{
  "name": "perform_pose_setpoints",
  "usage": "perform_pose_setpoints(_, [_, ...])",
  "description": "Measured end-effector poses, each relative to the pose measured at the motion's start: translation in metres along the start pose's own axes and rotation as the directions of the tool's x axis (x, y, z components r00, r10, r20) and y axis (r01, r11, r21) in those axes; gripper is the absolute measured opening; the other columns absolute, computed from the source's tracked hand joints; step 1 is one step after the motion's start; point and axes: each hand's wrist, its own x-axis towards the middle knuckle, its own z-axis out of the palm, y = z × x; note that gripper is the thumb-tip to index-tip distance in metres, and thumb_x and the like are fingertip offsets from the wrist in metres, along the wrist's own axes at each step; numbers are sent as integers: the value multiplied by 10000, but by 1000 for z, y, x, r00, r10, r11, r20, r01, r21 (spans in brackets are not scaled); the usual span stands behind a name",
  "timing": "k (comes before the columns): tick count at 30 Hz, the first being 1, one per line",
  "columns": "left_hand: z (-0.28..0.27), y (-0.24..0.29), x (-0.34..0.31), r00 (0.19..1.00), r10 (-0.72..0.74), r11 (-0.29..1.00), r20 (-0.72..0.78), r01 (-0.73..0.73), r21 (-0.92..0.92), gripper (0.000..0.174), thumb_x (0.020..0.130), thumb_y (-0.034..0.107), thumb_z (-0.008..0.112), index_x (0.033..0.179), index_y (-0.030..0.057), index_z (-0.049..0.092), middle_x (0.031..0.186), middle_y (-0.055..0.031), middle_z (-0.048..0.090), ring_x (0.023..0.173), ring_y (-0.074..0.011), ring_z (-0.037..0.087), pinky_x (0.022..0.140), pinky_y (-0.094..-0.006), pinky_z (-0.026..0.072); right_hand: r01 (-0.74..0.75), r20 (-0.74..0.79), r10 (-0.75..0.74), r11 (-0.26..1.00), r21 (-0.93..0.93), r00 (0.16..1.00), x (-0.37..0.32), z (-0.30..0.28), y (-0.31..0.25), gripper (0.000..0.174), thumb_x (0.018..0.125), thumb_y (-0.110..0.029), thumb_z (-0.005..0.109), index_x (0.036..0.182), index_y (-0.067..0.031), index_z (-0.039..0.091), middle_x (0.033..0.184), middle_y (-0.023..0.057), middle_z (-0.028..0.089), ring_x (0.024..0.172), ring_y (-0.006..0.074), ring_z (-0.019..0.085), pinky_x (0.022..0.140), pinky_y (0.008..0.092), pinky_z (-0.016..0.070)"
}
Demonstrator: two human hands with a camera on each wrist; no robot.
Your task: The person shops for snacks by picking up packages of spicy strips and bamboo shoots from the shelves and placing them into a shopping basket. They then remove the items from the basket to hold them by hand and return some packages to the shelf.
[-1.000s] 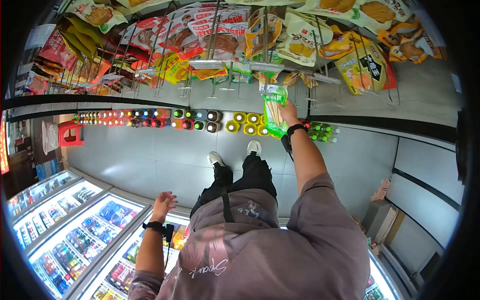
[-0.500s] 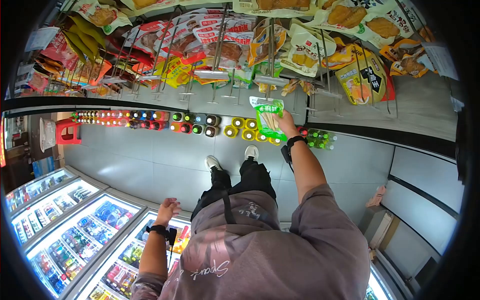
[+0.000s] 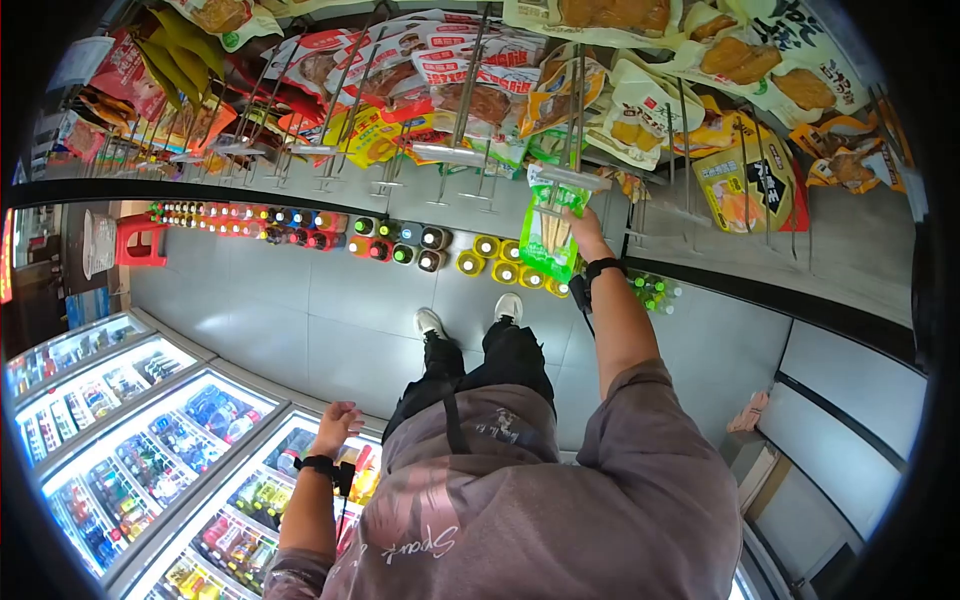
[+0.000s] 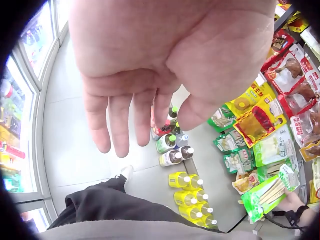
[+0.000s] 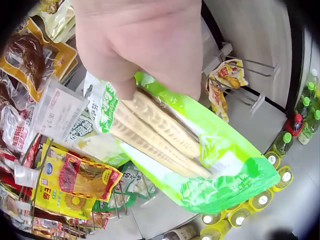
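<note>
My right hand [image 3: 590, 238] pinches the upper edge of a green-and-clear pack of bamboo shoots [image 3: 546, 262], thumb and fingers on the plastic. In the right wrist view the pale shoots show through the pack's window [image 5: 160, 135], and the hand [image 5: 142, 40] covers part of its edge. A metal hook with a price tag holder [image 3: 570, 178] overlaps the top of the pack in the head view. Low at my left side, over the lit coolers, my left hand [image 3: 337, 428] holds nothing. Its fingers [image 4: 118, 122] hang loosely extended in the left wrist view.
Bagged snacks [image 3: 480, 85] hang from rows of protruding metal hooks above the grey shelf base. Yellow-capped bottles [image 3: 500, 262] and darker bottles [image 3: 405, 240] stand along the floor under the rack. Behind are lit glass-topped coolers [image 3: 185, 440]. A red stool [image 3: 140, 240] stands far left.
Half a second ago the pack was in front of the hook ends; now its top overlaps the hook and tag holder. The head view has shifted slightly. My left hand stays low and empty.
</note>
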Motion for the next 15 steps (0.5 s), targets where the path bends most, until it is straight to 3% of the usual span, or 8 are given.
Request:
perform_pose_setpoints(2, [5, 6, -13, 999, -36, 998, -19, 35, -51, 331, 889, 149, 564, 1186, 26, 485, 1062, -98, 617, 844, -198, 629, 716, -335, 502, -64, -115, 61, 998, -19, 991, 7, 0, -22, 309, 905, -214, 603, 1121, 7, 597, 998, 139, 667, 916, 236, 622, 827, 355, 451])
perform_pose_setpoints(3, [6, 5, -15, 999, -39, 998, -25, 38, -52, 334, 887, 148, 563, 1187, 25, 483, 1064, -96, 614, 851, -199, 628, 719, -337, 502, -57, -147, 32, 984, -171, 989, 10, -1, -38, 368, 923, -256, 583, 1174, 13, 568, 1057, 162, 649, 969, 261, 604, 845, 358, 443])
perform_pose_setpoints(6, [11, 5, -22, 999, -34, 998, -41, 32, -54, 330, 884, 145, 556, 1182, 24, 484, 1068, -96, 610, 869, -200, 628, 733, -344, 502, -211, -249, 182, 973, -96, 951, 29, 4, -64, 428, 941, -304, 554, 1225, 16, 533, 1116, 184, 626, 1017, 291, 587, 864, 365, 434])
perform_pose_setpoints(8, [9, -5, -21, 998, -15, 994, -54, 9, -110, 325, 883, 143, 557, 1178, 24, 488, 1067, -100, 609, 881, -202, 630, 735, -347, 502, -116, -184, 98, 989, -88, 978, 99, 5, 4, 488, 958, -373, 506, 1236, 28, 518, 1141, 204, 611, 1044, 322, 578, 868, 390, 429])
perform_pose_setpoints(10, [11, -8, -24, 998, -18, 991, -65, 9, -130, 321, 885, 145, 563, 1175, 27, 492, 1067, -99, 609, 890, -204, 632, 730, -349, 502, -266, -308, 235, 962, -63, 922, 115, 11, 15, 542, 965, -432, 456, 1224, 40, 522, 1167, 219, 593, 1064, 345, 565, 870, 412, 423])
perform_pose_setpoints(11, [14, -6, -26, 997, -18, 992, -69, 9, -125, 320, 887, 148, 567, 1174, 28, 491, 1064, -98, 609, 890, -205, 632, 727, -349, 503, 29, -35, -41, 955, -296, 999, 81, -11, -7, 572, 965, -461, 432, 1233, 38, 513, 1182, 218, 583, 1073, 359, 555, 868, 431, 421])
perform_pose_setpoints(14, [18, -7, -28, 998, -11, 989, -61, 2, -147, 327, 887, 155, 581, 1173, 27, 489, 1056, -95, 609, 885, -207, 631, 723, -349, 503, -196, -198, 181, 978, -64, 963, 89, 2, -9, 541, 955, -442, 455, 1225, 22, 528, 1186, 214, 583, 1078, 362, 548, 868, 433, 420])
perform_pose_setpoints(15, [19, -7, -27, 998, -13, 992, -57, 6, -124, 330, 885, 156, 583, 1174, 27, 488, 1056, -97, 609, 881, -208, 631, 720, -347, 503, -232, -222, 233, 972, 27, 947, 86, 1, -7, 508, 943, -423, 475, 1171, 24, 554, 1143, 198, 597, 984, 327, 591, 786, 413, 452])
